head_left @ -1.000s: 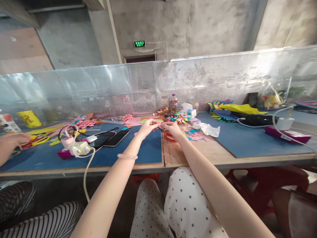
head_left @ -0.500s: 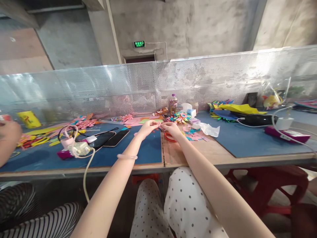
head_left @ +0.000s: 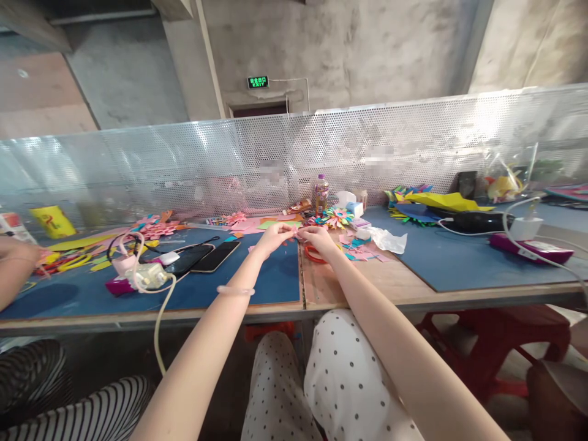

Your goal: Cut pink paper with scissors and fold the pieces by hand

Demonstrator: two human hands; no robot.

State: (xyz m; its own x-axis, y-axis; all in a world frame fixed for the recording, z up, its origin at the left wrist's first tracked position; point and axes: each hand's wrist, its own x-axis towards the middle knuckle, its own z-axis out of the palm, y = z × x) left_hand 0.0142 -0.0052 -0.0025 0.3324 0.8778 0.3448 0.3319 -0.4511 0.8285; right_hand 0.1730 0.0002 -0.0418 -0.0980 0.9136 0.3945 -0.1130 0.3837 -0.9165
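Observation:
My left hand (head_left: 272, 236) and my right hand (head_left: 318, 237) are stretched far out over the workbench and meet fingertip to fingertip. Both pinch one small pink paper piece (head_left: 294, 233) between them. Red-handled scissors (head_left: 314, 253) lie just under my right hand. A finished multicoloured paper flower (head_left: 339, 216) sits just beyond my right hand. Pink and teal paper scraps (head_left: 359, 252) lie to the right of my right hand.
Two phones (head_left: 202, 256) and a charger with cable (head_left: 146, 275) lie on the blue mat (head_left: 257, 286) at left. A bottle (head_left: 321, 193) stands by the perforated metal screen (head_left: 413, 147). A co-worker's hand (head_left: 16, 252) works at far left. Coloured paper stack (head_left: 432, 202) at right.
My hands have stayed together on the pink piece. The co-worker's hand at the far left has shifted about over the yellow and pink paper.

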